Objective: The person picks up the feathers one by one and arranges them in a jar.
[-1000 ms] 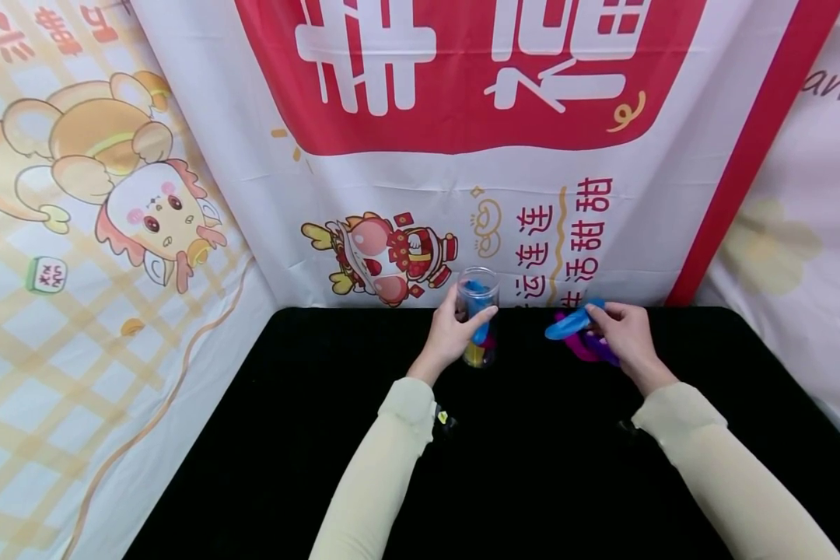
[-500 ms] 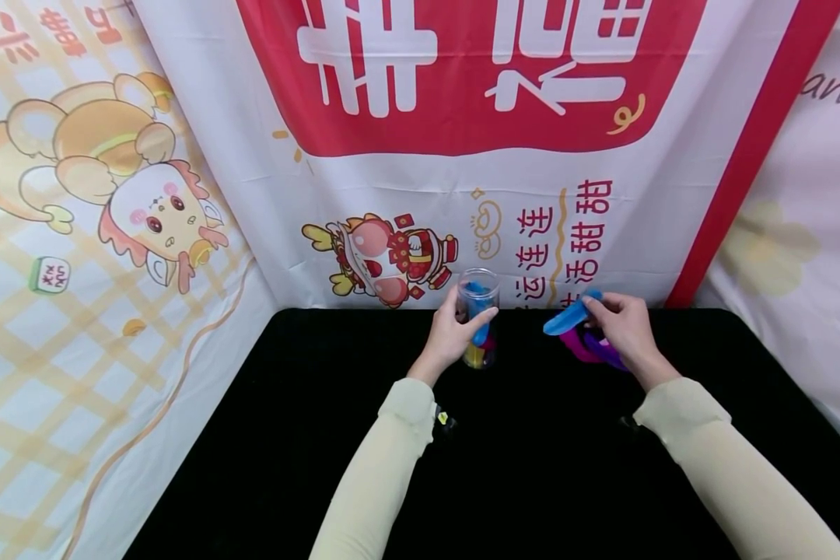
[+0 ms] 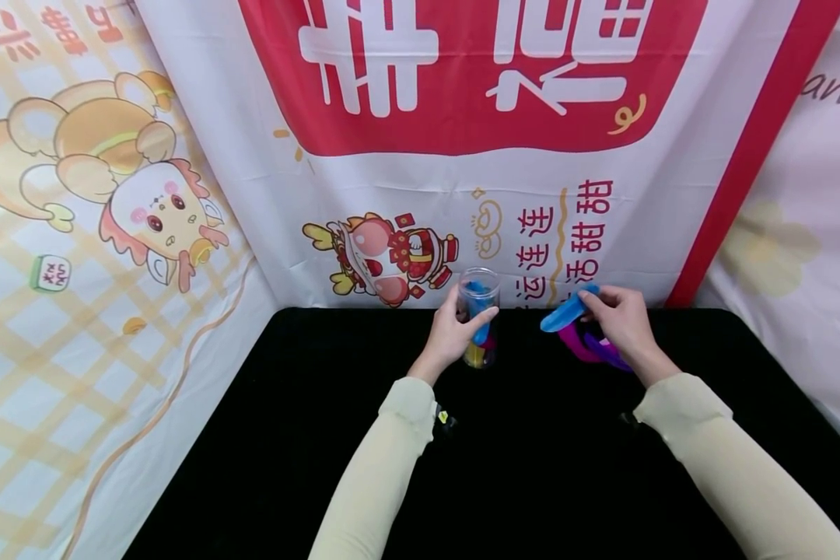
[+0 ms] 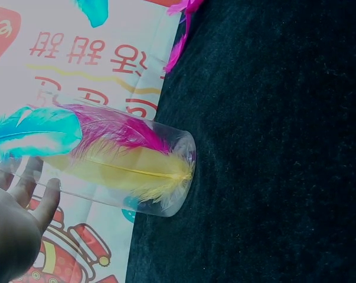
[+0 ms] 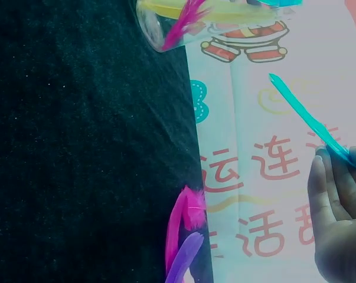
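My left hand [image 3: 449, 333] grips a clear cylindrical jar [image 3: 481, 274] near the table's back edge. Inside it I see a yellow feather [image 4: 124, 170], a magenta feather [image 4: 121, 127] and a blue feather [image 4: 36, 132]. To the right, my right hand [image 3: 623, 323] pinches another blue feather [image 3: 565, 311] between thumb and fingers, and it slants down toward the jar, apart from it. Below that hand lie a magenta feather [image 3: 575, 344] and a purple feather [image 3: 605, 351], partly hidden by it in the head view. The jar's mouth is out of the left wrist view.
A black cloth-covered table [image 3: 532, 467] spreads out in front of me. Right behind its back edge hangs a white and red printed cloth [image 3: 392, 183]. Another printed cloth [image 3: 112, 311] hangs along the left side.
My right hand has risen slightly with its blue feather, away from the magenta and purple feathers below, more of which show now. The left hand and jar stay put.
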Demonstrator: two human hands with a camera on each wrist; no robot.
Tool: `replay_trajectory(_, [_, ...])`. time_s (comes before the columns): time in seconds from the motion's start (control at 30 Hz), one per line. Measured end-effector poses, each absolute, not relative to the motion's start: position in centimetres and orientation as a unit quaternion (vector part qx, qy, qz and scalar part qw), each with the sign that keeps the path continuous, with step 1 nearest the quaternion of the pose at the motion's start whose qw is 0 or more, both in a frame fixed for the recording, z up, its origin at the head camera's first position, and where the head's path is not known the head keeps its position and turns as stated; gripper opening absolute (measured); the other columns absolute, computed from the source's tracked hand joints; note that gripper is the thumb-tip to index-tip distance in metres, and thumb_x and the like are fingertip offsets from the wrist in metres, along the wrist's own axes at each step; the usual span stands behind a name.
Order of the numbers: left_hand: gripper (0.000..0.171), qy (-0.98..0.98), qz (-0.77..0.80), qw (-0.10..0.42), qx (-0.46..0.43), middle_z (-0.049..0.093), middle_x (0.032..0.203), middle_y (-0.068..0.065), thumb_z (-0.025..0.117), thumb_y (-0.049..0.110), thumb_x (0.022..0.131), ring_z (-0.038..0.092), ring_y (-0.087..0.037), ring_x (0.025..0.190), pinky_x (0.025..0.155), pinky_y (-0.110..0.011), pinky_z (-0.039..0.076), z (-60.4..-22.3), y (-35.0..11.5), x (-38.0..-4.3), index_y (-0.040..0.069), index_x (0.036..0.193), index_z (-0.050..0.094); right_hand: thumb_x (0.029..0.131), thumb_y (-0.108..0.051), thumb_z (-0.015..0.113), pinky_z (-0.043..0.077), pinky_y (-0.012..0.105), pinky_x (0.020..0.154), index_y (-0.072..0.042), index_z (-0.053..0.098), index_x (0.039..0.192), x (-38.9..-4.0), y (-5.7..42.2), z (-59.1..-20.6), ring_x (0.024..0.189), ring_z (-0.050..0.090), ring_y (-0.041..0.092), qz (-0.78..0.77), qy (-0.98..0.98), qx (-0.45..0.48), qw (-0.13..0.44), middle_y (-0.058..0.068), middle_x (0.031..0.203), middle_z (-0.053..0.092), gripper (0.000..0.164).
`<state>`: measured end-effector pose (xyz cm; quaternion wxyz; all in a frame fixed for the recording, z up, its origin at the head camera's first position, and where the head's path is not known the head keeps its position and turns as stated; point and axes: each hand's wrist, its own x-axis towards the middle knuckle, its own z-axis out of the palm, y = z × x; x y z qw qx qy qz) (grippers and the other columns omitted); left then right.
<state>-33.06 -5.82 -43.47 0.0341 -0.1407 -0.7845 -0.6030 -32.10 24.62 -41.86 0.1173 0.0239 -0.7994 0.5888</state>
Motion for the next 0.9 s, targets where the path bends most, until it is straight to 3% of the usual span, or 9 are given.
replay_trajectory(0.23, [0.075, -0.784, -0.604, 0.034, -0.140, 0.058, 0.143, -0.006, 0.073, 0.054, 0.091, 0.056, -0.025, 0.132, 0.108, -0.048, 0.047, -43.5, -5.8, -33.2, 0.027, 0.153, 0.039, 0.104, -0.029, 0.063, 0.055, 0.016, 0.069, 0.009, 0.069, 0.119, -32.1, 24.7, -41.1, 0.075, 0.071, 0.009, 0.579, -0.809, 0.023, 0.098, -0.004, 0.088, 0.075, 0.041])
replay_trajectory(0.6, [0.076, -0.785, -0.602, 0.038, -0.141, 0.058, 0.143, -0.007, 0.073, 0.052, 0.092, 0.056, -0.025, 0.132, 0.108, -0.048, 0.047, -43.6, -5.9, -33.2, 0.024, 0.154, 0.039, 0.099, -0.028, 0.071, 0.057, 0.019, 0.067, 0.009, 0.071, 0.120, -32.3, 24.1, -40.6, 0.071, 0.072, 0.011, 0.606, -0.786, 0.030, 0.120, -0.007, 0.084, 0.076, 0.043])
replay_trajectory(0.9, [0.079, -0.783, -0.607, 0.029, -0.137, 0.056, 0.145, -0.008, 0.073, 0.053, 0.092, 0.055, -0.027, 0.133, 0.108, -0.050, 0.046, -43.5, -5.8, -33.0, 0.023, 0.155, 0.038, 0.097, -0.028, 0.074, 0.057, 0.020, 0.067, 0.008, 0.073, 0.113, -32.2, 23.8, -40.3, 0.069, 0.071, 0.011, 0.615, -0.778, 0.031, 0.123, -0.005, 0.080, 0.076, 0.040])
